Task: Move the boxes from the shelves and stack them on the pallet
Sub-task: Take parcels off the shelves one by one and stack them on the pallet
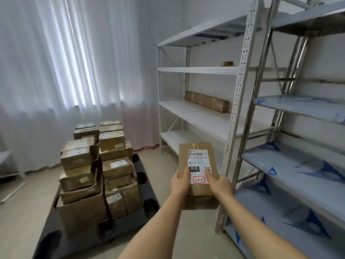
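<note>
I hold a small cardboard box (196, 156) with a white shipping label in front of me, above the floor. My left hand (180, 184) grips its left near edge, thumb on top. My right hand (218, 184) grips its right near edge, thumb on the label. To the left, a black pallet (145, 200) carries several stacked cardboard boxes (97, 174). On the white shelving unit (197, 116), a long row of brown boxes (207, 101) lies on the middle shelf, and a small box (228, 63) sits on the shelf above.
A second metal rack (298, 161) with blue-printed shelf liners stands close on the right. White curtains (74, 62) cover the back wall. A low white frame (7, 165) sits at the far left. Bare floor lies between pallet and shelves.
</note>
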